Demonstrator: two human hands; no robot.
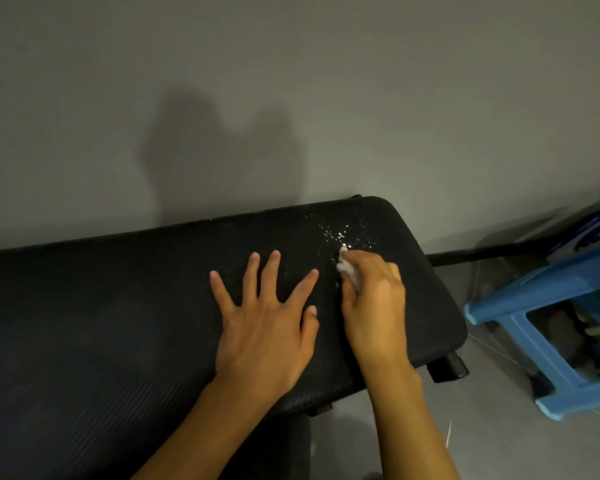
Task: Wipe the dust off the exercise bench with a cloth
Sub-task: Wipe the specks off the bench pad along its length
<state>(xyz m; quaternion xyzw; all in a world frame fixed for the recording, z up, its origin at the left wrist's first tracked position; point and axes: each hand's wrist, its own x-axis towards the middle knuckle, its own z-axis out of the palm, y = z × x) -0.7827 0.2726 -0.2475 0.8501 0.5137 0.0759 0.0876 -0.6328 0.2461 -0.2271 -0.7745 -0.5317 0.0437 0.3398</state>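
Against the grey wall (291,81), the bench (101,306) is pressed by the flat, spread left hand (264,327); a white cloth (345,268) is clamped in the right hand (374,299).

Hands (319,306) on bench (118,306), stool (548,306) right.

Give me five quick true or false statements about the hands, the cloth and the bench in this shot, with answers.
1. The left hand lies flat on the bench, fingers spread. True.
2. The right hand holds a white cloth. True.
3. The bench is red. False: it is black.
4. White specks lie on the bench just beyond the cloth. True.
5. The stool beside the bench is green. False: it is blue.
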